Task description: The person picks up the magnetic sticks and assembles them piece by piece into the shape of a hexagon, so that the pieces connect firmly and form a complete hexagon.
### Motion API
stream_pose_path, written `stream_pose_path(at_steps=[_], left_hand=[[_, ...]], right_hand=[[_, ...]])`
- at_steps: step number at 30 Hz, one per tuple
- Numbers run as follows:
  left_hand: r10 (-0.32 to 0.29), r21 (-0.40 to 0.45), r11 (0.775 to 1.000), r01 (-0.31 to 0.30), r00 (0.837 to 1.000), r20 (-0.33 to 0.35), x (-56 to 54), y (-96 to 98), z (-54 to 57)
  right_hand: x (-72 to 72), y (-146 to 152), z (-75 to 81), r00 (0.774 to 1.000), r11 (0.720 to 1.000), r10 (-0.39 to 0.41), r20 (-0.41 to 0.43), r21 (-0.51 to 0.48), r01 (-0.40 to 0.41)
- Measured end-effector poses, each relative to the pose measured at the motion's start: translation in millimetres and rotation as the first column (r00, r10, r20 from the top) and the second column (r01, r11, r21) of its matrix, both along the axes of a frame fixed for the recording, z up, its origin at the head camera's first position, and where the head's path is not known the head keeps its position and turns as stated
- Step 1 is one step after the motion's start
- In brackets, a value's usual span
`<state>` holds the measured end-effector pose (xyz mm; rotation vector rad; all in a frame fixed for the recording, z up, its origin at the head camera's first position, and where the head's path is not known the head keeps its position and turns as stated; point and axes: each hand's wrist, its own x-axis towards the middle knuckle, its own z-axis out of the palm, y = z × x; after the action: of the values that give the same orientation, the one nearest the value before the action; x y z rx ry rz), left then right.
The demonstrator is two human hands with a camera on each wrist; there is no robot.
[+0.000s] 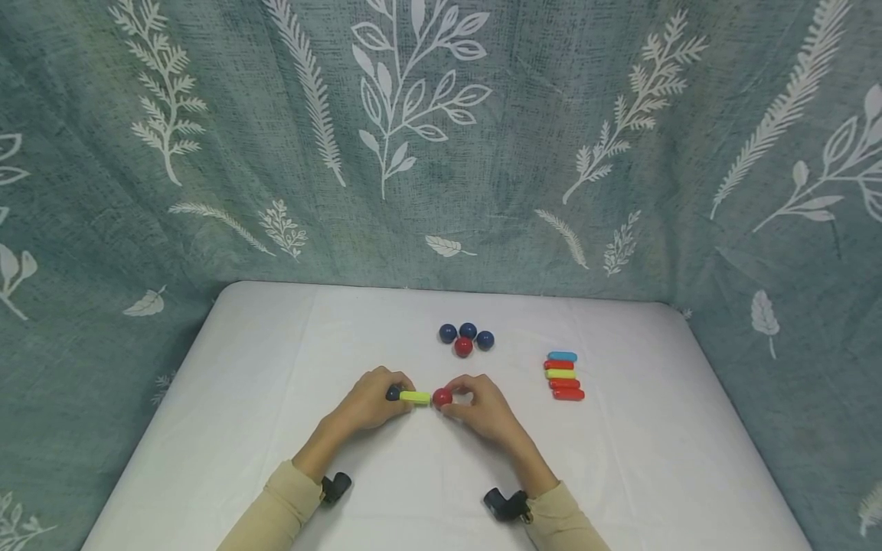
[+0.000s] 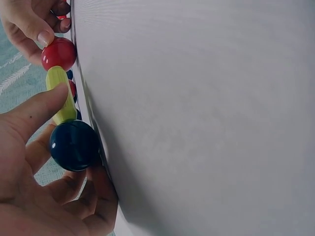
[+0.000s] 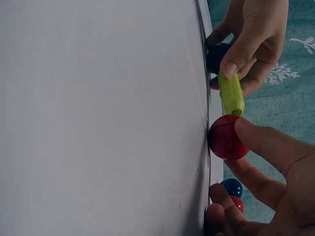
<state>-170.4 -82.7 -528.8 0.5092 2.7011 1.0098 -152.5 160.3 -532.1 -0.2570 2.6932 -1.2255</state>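
My left hand (image 1: 374, 399) pinches a yellow-green stick (image 2: 62, 103) between thumb and fingers. On the left end of that stick sits a dark blue ball (image 2: 75, 145). My right hand (image 1: 485, 407) holds a red ball (image 3: 228, 137) between thumb and finger, right at the stick's other end. In the right wrist view a small greyish bit shows between the stick and the red ball; whether they are joined, I cannot tell. Both hands are low over the white table (image 1: 427, 490).
Beyond the hands lie three blue balls (image 1: 448, 333) and another red ball (image 1: 464, 347), grouped closely. To the right is a column of several short sticks: a blue one (image 1: 563, 357), a yellow one (image 1: 561, 374) and red ones (image 1: 568, 395). A patterned green cloth (image 1: 510, 153) hangs behind the table.
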Motion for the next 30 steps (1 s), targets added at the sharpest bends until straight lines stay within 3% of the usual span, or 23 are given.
stream_pose_path(at_steps=[16,30], left_hand=[[-0.002,-0.029,1.0,0.001,0.999,-0.033,1.9,3.6,1.0],[-0.059,-0.082,0.995,0.053,0.996,-0.063,-1.3,26.8,4.3]], right_hand=[[1.4,-2,-3.1,1.0,1.0,0.011,-0.002,-0.004,-0.011],[0.5,-1,-2.0,1.0,1.0,0.016,-0.018,-0.01,-0.016]])
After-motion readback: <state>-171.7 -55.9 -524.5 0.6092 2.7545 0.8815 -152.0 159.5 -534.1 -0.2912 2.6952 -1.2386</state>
